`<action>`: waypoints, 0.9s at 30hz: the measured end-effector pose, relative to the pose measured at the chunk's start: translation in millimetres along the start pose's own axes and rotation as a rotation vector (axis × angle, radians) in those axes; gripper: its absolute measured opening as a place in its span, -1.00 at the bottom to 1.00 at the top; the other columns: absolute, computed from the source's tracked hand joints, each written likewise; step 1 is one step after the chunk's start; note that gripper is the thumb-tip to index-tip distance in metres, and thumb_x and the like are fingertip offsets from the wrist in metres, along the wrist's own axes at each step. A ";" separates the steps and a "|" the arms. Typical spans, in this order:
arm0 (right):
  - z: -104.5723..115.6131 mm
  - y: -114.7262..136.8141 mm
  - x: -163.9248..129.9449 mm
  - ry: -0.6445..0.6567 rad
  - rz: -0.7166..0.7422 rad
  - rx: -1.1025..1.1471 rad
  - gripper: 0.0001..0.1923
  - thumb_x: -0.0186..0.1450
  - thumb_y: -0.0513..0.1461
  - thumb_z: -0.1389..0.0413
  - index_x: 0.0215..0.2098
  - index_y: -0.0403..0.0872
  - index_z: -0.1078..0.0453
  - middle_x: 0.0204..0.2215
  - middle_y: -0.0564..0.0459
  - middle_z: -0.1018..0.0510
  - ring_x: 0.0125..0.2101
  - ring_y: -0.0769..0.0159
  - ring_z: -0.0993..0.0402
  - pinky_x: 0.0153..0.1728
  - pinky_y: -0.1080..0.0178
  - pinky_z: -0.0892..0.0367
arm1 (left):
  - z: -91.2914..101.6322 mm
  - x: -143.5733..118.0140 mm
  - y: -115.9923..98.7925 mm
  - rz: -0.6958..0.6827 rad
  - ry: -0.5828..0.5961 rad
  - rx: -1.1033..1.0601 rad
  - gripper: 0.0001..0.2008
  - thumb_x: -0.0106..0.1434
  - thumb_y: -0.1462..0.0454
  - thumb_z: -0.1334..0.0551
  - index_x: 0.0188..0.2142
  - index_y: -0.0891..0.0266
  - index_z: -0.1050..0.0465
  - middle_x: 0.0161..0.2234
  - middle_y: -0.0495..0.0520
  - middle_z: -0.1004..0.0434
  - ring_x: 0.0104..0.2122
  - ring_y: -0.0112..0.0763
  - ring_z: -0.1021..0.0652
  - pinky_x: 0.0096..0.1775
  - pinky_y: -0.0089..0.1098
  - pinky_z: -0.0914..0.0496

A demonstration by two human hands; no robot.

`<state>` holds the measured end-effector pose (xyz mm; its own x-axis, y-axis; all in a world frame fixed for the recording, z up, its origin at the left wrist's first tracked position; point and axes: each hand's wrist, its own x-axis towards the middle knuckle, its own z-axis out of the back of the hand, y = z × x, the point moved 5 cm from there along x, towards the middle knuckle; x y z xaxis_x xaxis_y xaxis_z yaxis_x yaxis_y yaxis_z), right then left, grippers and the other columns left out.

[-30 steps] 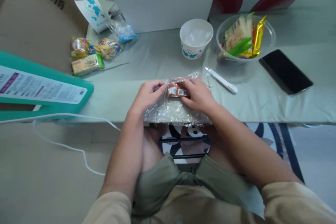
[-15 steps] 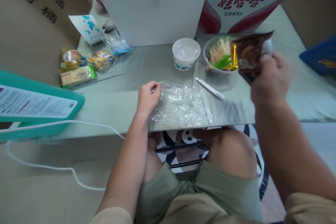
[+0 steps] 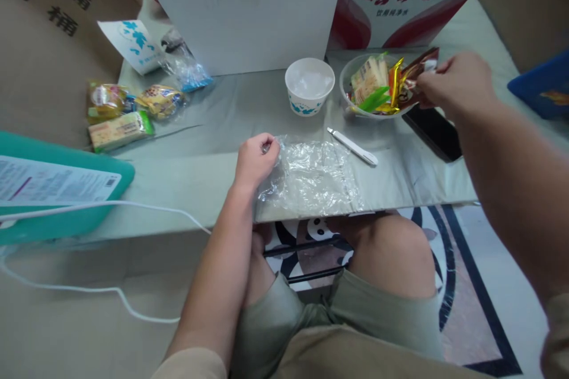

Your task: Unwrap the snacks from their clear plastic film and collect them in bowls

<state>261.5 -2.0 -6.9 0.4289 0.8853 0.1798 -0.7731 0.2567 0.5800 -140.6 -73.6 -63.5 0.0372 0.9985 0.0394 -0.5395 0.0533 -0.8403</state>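
Snack pack (image 3: 415, 74) held at the bowl (image 3: 355, 108) rim; clear bag (image 3: 311, 180) flat at the bench (image 3: 200, 172) edge.
Right hand (image 3: 457, 83) pinches the pack by its end, over the bowl's other snacks. Left hand (image 3: 255, 160), fingers curled, pins the bag's left corner. Risks: pack snags the rim and tips the bowl, or the arm knocks the phone (image 3: 433, 130) below it; the bag could slide off.

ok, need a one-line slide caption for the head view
Left hand pins a clear plastic bag at the table edge while the right hand holds a brown snack packet over the clear bowl.
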 end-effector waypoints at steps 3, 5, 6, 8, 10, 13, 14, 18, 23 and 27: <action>-9.9 -7.1 4.4 0.236 -0.255 -0.280 -0.53 0.23 -0.11 -0.24 -0.75 -0.08 -0.26 -0.52 -0.14 -0.60 -0.32 0.22 -0.60 -0.47 0.11 -0.08 | 1.2 1.0 0.2 0.000 -0.011 0.010 -0.83 0.24 0.27 -0.20 -0.49 0.19 -0.43 -0.54 -0.06 -0.42 -0.47 -0.42 -0.39 -0.35 -0.37 -0.25; -7.6 1.7 2.4 0.208 -0.207 -0.318 -0.53 0.14 -0.08 -0.32 -0.73 -0.05 -0.20 -0.46 -0.12 -0.60 -0.28 0.21 -0.58 -0.45 0.09 -0.06 | 3.1 1.2 0.8 0.014 -0.019 0.023 -0.82 0.25 0.26 -0.20 -0.49 0.19 -0.42 -0.54 -0.06 -0.42 -0.47 -0.42 -0.39 -0.35 -0.37 -0.25; -3.2 7.9 -2.3 0.130 -0.169 -0.313 -0.55 0.07 -0.09 -0.37 -0.68 -0.03 -0.20 -0.41 -0.12 -0.61 -0.26 0.19 -0.56 -0.42 0.09 -0.09 | 4.4 1.3 1.7 0.027 -0.025 0.030 -0.81 0.26 0.24 -0.20 -0.49 0.18 -0.42 -0.55 -0.06 -0.41 -0.48 -0.42 -0.38 -0.35 -0.37 -0.24; 7.1 22.0 -23.5 -0.075 -0.088 -0.285 -0.60 0.00 -0.14 -0.42 -0.49 0.00 -0.25 -0.28 -0.17 -0.62 -0.20 0.11 -0.54 -0.32 0.04 -0.19 | 7.7 1.3 3.9 0.048 -0.043 0.041 -0.81 0.26 0.23 -0.21 -0.48 0.18 -0.42 -0.54 -0.06 -0.41 -0.49 -0.42 -0.37 -0.35 -0.36 -0.24; 9.1 38.9 -59.3 -0.203 0.049 -0.218 -0.64 0.08 -0.21 -0.35 -0.26 -0.02 -0.28 -0.17 -0.23 -0.60 -0.14 0.06 -0.52 -0.19 -0.01 -0.27 | 11.3 1.6 5.9 0.035 -0.058 0.051 -0.87 0.20 0.25 -0.26 -0.47 0.18 -0.43 -0.47 -0.04 -0.46 -0.46 -0.42 -0.39 -0.31 -0.35 -0.28; -20.8 65.9 -125.2 0.027 0.426 0.016 -0.61 0.17 -0.26 -0.18 -0.02 -0.03 -0.32 -0.16 -0.14 -0.56 -0.15 0.07 -0.52 -0.09 -0.02 -0.38 | 15.1 2.8 9.2 -0.025 -0.033 0.043 -0.96 0.08 0.35 -0.28 -0.44 0.19 -0.46 -0.35 0.01 -0.54 -0.36 -0.38 -0.46 -0.21 -0.34 -0.35; -33.7 72.6 -147.4 0.114 0.551 0.067 -0.49 0.16 -0.24 -0.19 0.08 -0.02 -0.30 -0.04 -0.15 -0.55 -0.05 0.01 -0.51 0.01 -0.07 -0.38 | 16.2 3.1 10.9 -0.036 -0.018 0.025 -0.94 0.06 0.37 -0.27 -0.43 0.19 -0.46 -0.32 0.02 -0.56 -0.32 -0.37 -0.49 -0.19 -0.34 -0.37; -79.6 73.4 -202.3 0.320 0.719 0.052 -0.21 0.16 -0.07 -0.25 0.33 0.09 -0.20 0.39 -0.17 -0.23 0.38 -0.23 -0.12 0.31 -0.27 -0.12 | 21.6 2.0 18.1 -0.045 0.017 -0.096 -0.92 0.08 0.37 -0.23 -0.39 0.19 -0.46 -0.22 0.06 -0.65 -0.17 -0.32 -0.59 -0.08 -0.32 -0.45; -95.5 71.4 -213.6 0.222 0.687 -0.023 -0.42 0.28 -0.08 -0.22 0.26 0.17 -0.34 0.47 -0.06 -0.11 0.46 -0.20 0.01 0.35 -0.31 0.03 | 26.8 -5.3 21.2 -0.160 -0.023 -0.025 -0.81 0.09 0.37 -0.26 -0.26 0.15 -0.47 -0.04 0.09 -0.62 0.00 -0.25 -0.58 -0.12 -0.34 -0.51; -96.0 85.1 -214.6 0.125 0.702 0.021 -0.83 0.38 -0.12 -0.13 -0.12 0.10 -0.53 0.31 0.00 -0.41 0.39 -0.10 -0.20 0.31 -0.19 -0.09 | 33.8 -5.8 26.6 -0.246 -0.125 0.120 -0.86 0.16 0.38 -0.27 -0.28 0.15 -0.48 0.04 0.11 -0.55 0.10 -0.21 -0.54 0.06 -0.25 -0.49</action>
<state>58.8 -132.8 -72.4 -0.2248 0.8772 0.4243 -0.8374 -0.3965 0.3762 -183.6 -77.6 -67.9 0.0799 0.9485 0.3065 -0.6231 0.2875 -0.7273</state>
